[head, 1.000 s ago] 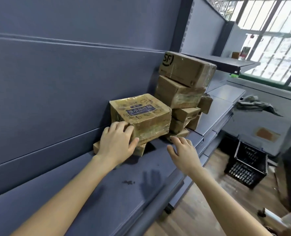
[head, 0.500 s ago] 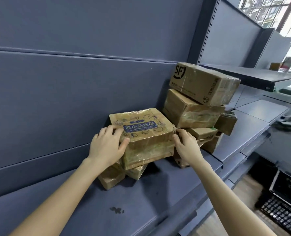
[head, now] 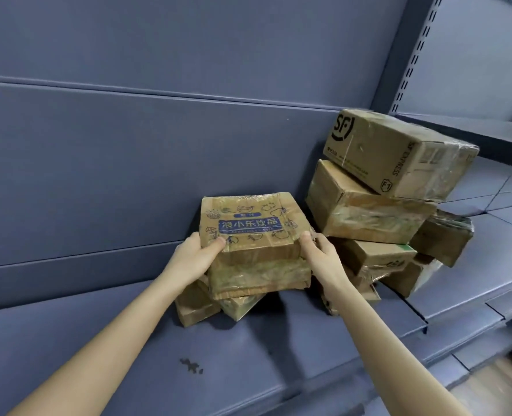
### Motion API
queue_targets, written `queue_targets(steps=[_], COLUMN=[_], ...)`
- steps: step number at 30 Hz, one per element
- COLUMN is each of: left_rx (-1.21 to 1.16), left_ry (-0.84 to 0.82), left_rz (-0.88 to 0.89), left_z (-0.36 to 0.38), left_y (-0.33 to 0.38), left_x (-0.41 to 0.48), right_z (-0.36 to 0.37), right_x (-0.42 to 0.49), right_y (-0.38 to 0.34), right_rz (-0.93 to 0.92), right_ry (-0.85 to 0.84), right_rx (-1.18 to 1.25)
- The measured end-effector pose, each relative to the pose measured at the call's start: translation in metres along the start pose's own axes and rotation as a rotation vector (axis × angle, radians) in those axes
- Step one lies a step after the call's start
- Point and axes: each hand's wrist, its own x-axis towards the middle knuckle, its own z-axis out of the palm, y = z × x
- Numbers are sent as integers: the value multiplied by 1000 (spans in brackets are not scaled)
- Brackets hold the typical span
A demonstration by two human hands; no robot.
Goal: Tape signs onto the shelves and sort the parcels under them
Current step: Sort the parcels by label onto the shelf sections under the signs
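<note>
Right now the printed parcel (head: 248, 226), a flat brown box with a blue label, is sitting low on the grey shelf (head: 278, 355) against the back panel (head: 129, 160), propped on two small parcels (head: 193, 307). The left hand (head: 194, 259) is gripping its near left corner with the thumb on top. The right hand (head: 323, 259) is gripping the near right corner the same way, so both are grasping this one box. Just beside it on the right, a leaning stack is piling up with the SF box (head: 398, 154) on top, tilted. No sign is showing anywhere on the shelf or panel. Judging by that, taping is looking undone here and sorting is looking early, with most parcels lying in one heap.
</note>
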Motion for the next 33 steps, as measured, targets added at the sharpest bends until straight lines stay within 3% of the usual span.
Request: queue_targets(steps=[4,12,14,16,20,22,27,33], left_rx=[-115,-576,-621,-654,-715,-748,-697,-514], left_ry=[117,353,381,397,405,408,430,424], left_rz=[17,-52,-68,-76,-75,-76,-85,-226], left_z=[0,-25,-31,-37,-50,-56,-67,-78], left_y=[3,3,1,-1,-13,-20,-38,-45], left_x=[-14,-35,-42,-50,-69,-80,-106,-134], right_z=[3,19,24,29,35,38,53,71], right_x=[0,-2,0,2,-5,-11,-17,-33], right_y=[0,-29,-35,-39,-44,-45,-42,-41], right_rz=[-59,-303,-271,-116,422,553,501,270], right_ry=[-2,-140,-124,-77,-415,-523,-648,-762], right_rx=[79,183,177,149,593,739,677,701])
